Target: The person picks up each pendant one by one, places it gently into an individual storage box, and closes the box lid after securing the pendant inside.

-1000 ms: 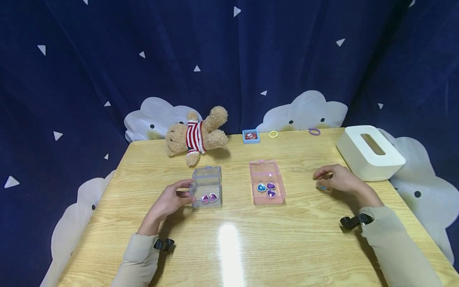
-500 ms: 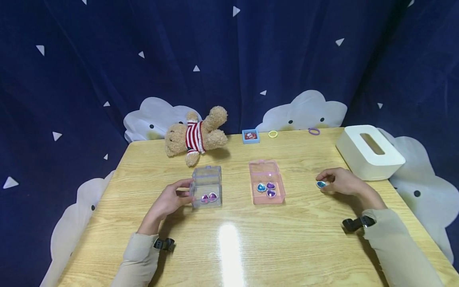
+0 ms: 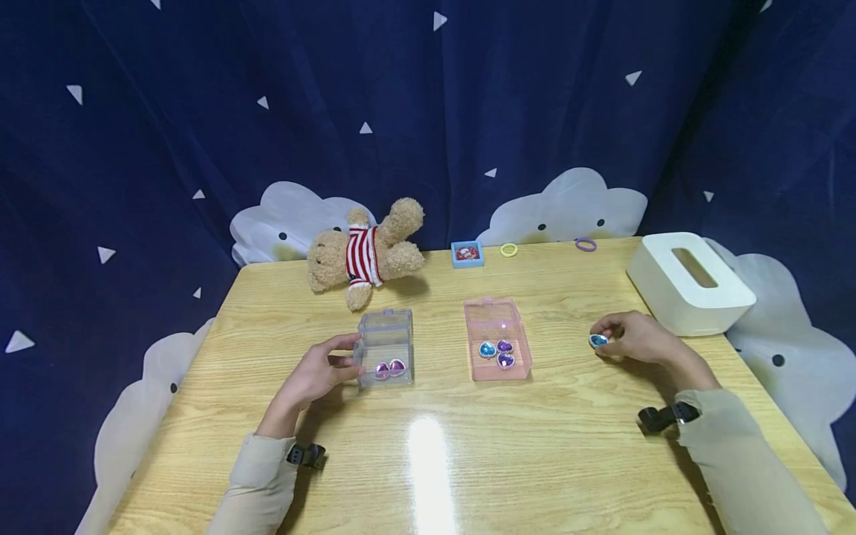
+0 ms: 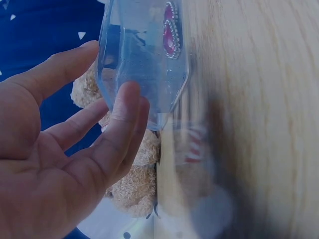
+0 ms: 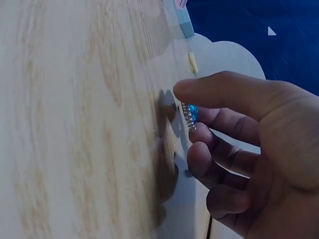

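A blue gem (image 3: 597, 340) with a beaded silver rim is pinched by the right hand (image 3: 638, 339), near a white tissue box (image 3: 729, 297) on the wooden table (image 3: 521, 446). A clear box (image 3: 388, 336) containing two pink gems (image 3: 397, 368) is touched at its side by the left hand (image 3: 316, 375), its fingers loosely spread; between the hands, purple gems (image 3: 505, 361) are held in a pink box (image 3: 491, 312).

Lane btwn pink box (image 3: 491, 333) & R fingers (image 5: 224, 89), tissue box (image 3: 682, 297) blocking beyond, gap under fingers unclear
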A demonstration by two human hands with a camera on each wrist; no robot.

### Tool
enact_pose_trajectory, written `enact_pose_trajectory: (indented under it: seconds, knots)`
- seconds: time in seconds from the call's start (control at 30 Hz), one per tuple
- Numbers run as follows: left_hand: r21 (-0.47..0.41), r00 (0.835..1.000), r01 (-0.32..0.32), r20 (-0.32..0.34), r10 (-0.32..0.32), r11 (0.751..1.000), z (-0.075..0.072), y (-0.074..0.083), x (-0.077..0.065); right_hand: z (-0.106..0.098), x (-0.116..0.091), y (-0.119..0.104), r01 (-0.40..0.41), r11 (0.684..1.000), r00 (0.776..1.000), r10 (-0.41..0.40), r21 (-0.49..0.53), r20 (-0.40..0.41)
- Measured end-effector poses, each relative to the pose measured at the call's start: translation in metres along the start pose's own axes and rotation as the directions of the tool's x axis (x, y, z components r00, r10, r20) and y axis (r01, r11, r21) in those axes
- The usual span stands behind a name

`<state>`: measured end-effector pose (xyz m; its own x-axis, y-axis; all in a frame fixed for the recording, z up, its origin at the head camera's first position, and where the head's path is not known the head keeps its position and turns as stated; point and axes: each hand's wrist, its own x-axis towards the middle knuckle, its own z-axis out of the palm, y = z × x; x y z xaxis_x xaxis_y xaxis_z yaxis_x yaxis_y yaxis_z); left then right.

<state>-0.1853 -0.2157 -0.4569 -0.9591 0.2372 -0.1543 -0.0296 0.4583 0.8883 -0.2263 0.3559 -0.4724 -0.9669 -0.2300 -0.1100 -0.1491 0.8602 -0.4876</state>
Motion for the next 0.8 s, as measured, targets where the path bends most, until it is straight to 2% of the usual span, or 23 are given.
enact_pose_trajectory:
  seconds: [0.37,0.6,0.8]
  knots:
    - [0.007,1.0,0.003,-0.006,-0.003,1.0,0.0,0.001,-0.001,-0.006,0.003,-0.013,0.037,0.994,0.999,-0.035,0.101,-0.015]
    - [0.008,1.0,0.006,-0.002,-0.006,1.0,0.0,0.003,-0.002,-0.009,0.012,-0.037,0.121,0.989,0.992,-0.119,0.087,-0.035]
    - [0.01,1.0,0.008,0.0,-0.008,1.0,0.0,0.004,-0.002,-0.009,0.02,-0.063,0.151,0.984,0.988,-0.147,0.099,-0.044]
